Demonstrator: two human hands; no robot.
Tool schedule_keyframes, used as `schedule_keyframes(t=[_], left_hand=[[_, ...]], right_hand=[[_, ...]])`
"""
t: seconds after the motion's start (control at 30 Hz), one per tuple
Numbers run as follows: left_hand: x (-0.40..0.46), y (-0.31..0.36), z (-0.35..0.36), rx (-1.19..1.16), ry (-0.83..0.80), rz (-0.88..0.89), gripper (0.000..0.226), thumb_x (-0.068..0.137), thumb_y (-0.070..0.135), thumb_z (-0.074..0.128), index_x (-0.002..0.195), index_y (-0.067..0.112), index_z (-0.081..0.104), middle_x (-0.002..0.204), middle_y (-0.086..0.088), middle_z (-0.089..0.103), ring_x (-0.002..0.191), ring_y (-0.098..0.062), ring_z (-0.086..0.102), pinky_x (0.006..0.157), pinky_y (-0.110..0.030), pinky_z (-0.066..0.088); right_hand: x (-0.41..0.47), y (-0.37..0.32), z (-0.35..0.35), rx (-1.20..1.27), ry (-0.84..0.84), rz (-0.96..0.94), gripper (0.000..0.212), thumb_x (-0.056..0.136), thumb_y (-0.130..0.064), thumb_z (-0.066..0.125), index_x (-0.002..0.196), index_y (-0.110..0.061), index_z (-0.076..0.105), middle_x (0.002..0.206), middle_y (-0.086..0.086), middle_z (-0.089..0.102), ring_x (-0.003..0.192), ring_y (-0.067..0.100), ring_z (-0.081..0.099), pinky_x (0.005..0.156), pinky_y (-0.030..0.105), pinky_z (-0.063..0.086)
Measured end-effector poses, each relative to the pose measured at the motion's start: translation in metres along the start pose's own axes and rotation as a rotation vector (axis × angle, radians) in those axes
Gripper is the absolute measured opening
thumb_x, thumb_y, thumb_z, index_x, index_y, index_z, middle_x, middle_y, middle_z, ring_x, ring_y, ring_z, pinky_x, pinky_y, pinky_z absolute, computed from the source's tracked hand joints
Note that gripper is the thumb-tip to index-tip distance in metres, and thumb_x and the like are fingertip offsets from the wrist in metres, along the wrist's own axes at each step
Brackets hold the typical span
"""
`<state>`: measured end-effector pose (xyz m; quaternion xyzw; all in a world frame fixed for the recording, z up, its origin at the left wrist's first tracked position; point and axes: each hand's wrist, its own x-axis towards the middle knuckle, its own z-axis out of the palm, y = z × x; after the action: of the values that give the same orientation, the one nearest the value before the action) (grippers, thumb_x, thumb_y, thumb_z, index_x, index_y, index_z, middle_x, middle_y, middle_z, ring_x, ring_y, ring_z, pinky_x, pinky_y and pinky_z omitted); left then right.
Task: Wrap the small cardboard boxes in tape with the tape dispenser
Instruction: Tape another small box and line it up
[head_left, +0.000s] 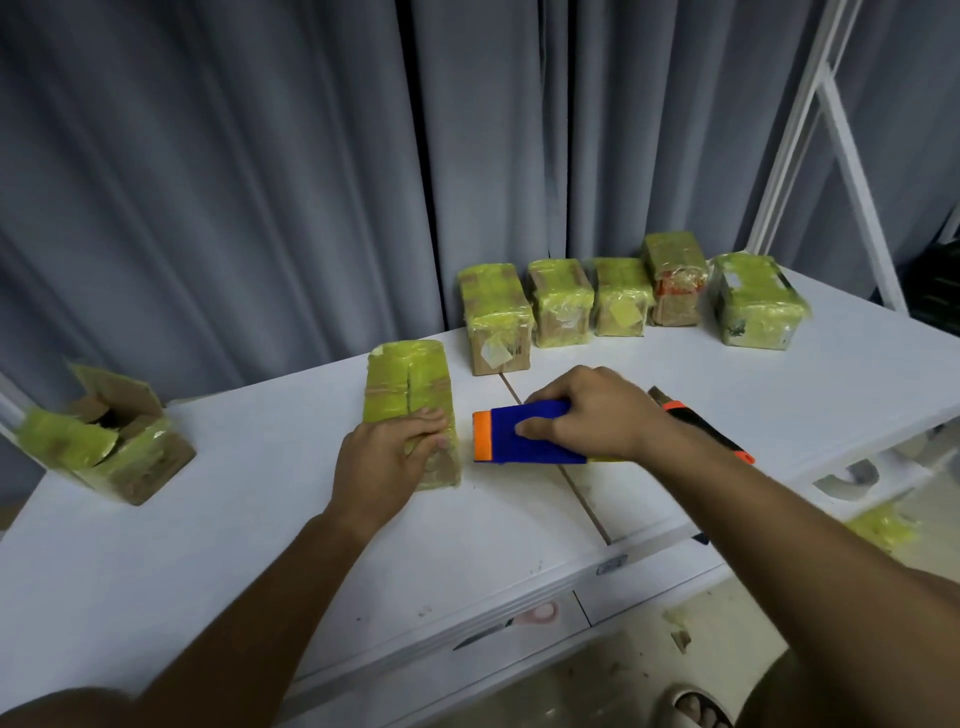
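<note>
On the white tabletop (218, 519), the left hand (387, 457) lies flat on the near end of a small cardboard box (410, 402) wrapped in yellow-green tape, its fingers straight and pressing down, gripping nothing. Just beside it at 3 o'clock, the right hand (587, 415) has its grip closed around the blue tape dispenser (524, 434), fingers curled over the top and thumb on the side, the orange edge pointing toward the box. At 12 to 2 o'clock from the hands, five more taped boxes (623, 299) stand in a row along the far edge before a grey curtain (260, 156). At 9 o'clock, well apart, an opened box (114, 441) sits with its flaps up. An orange-and-black utility knife (711, 431) lies behind the right wrist.
</note>
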<state>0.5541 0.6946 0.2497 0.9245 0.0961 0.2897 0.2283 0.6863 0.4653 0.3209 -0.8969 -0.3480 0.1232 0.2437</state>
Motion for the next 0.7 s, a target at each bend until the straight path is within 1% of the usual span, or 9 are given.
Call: schedule_keyframes(t=[0.07, 0.13, 0.23, 0.3, 0.4, 0.47, 0.6, 0.63, 0.7], left_hand=[[-0.002, 0.001, 0.001, -0.009, -0.004, 0.006, 0.022, 0.086, 0.027, 0.075, 0.107, 0.030, 0.076, 0.111, 0.015, 0.072, 0.107, 0.002, 0.061, 0.085, -0.009, 0.042], [-0.002, 0.003, 0.001, -0.020, -0.002, 0.006, 0.023, 0.085, 0.024, 0.076, 0.107, 0.028, 0.076, 0.110, 0.013, 0.073, 0.107, 0.002, 0.061, 0.084, -0.004, 0.039], [-0.002, 0.004, 0.003, 0.008, 0.008, 0.007, 0.020, 0.085, 0.024, 0.076, 0.105, 0.029, 0.077, 0.108, 0.011, 0.073, 0.110, 0.001, 0.058, 0.081, 0.004, 0.033], [-0.001, 0.004, 0.005, 0.014, 0.018, 0.007, 0.019, 0.085, 0.024, 0.075, 0.103, 0.030, 0.077, 0.107, 0.012, 0.074, 0.108, 0.000, 0.060, 0.080, 0.003, 0.033], [-0.002, 0.004, 0.006, 0.012, 0.030, 0.012, 0.019, 0.086, 0.022, 0.074, 0.102, 0.030, 0.078, 0.107, 0.012, 0.074, 0.107, 0.001, 0.063, 0.080, 0.000, 0.036], [-0.002, 0.005, 0.006, 0.012, 0.044, 0.012, 0.019, 0.085, 0.020, 0.074, 0.102, 0.029, 0.078, 0.107, 0.010, 0.074, 0.107, 0.001, 0.062, 0.079, 0.001, 0.035], [-0.002, 0.006, 0.008, -0.007, 0.071, 0.023, 0.019, 0.083, 0.015, 0.076, 0.099, 0.025, 0.079, 0.103, 0.007, 0.075, 0.111, 0.001, 0.056, 0.079, 0.008, 0.030], [-0.002, 0.007, 0.008, -0.008, 0.074, 0.023, 0.019, 0.084, 0.015, 0.076, 0.099, 0.025, 0.079, 0.103, 0.007, 0.075, 0.110, 0.001, 0.056, 0.078, 0.009, 0.030], [-0.002, 0.007, 0.008, -0.008, 0.072, 0.029, 0.019, 0.084, 0.015, 0.076, 0.099, 0.025, 0.079, 0.103, 0.007, 0.075, 0.108, 0.005, 0.056, 0.078, 0.009, 0.031]], right_hand=[[0.004, -0.021, 0.015, -0.072, 0.065, 0.031, 0.035, 0.087, -0.053, 0.064, 0.112, -0.031, 0.075, 0.104, -0.005, 0.071, 0.098, 0.019, 0.063, 0.076, 0.033, 0.051], [0.006, -0.040, 0.025, -0.174, 0.152, 0.062, 0.035, 0.086, -0.048, 0.062, 0.109, -0.024, 0.073, 0.104, 0.001, 0.070, 0.094, 0.024, 0.065, 0.073, 0.033, 0.050], [0.005, -0.061, 0.030, -0.310, 0.245, 0.067, 0.030, 0.088, -0.042, 0.058, 0.103, -0.018, 0.066, 0.099, 0.005, 0.069, 0.084, 0.027, 0.062, 0.069, 0.031, 0.041], [0.002, -0.068, 0.033, -0.351, 0.299, 0.038, 0.022, 0.089, -0.039, 0.056, 0.091, -0.018, 0.061, 0.090, 0.005, 0.067, 0.075, 0.027, 0.055, 0.068, 0.031, 0.035], [-0.002, -0.071, 0.039, -0.411, 0.337, 0.022, 0.026, 0.094, -0.040, 0.051, 0.078, -0.019, 0.049, 0.074, 0.002, 0.051, 0.069, 0.027, 0.049, 0.070, 0.031, 0.031], [-0.002, -0.071, 0.040, -0.408, 0.345, 0.027, 0.028, 0.094, -0.041, 0.050, 0.076, -0.020, 0.047, 0.071, 0.000, 0.047, 0.069, 0.027, 0.047, 0.071, 0.031, 0.030], [0.000, -0.068, 0.044, -0.386, 0.358, 0.045, 0.033, 0.093, -0.040, 0.052, 0.068, -0.020, 0.042, 0.073, 0.001, 0.050, 0.069, 0.027, 0.048, 0.070, 0.031, 0.031], [0.001, -0.067, 0.044, -0.359, 0.364, 0.053, 0.032, 0.092, -0.040, 0.052, 0.068, -0.020, 0.044, 0.074, 0.001, 0.053, 0.069, 0.027, 0.050, 0.069, 0.031, 0.032], [0.004, -0.062, 0.042, -0.264, 0.343, 0.094, 0.023, 0.089, -0.039, 0.055, 0.081, -0.019, 0.059, 0.084, 0.003, 0.065, 0.073, 0.026, 0.055, 0.067, 0.031, 0.037]])
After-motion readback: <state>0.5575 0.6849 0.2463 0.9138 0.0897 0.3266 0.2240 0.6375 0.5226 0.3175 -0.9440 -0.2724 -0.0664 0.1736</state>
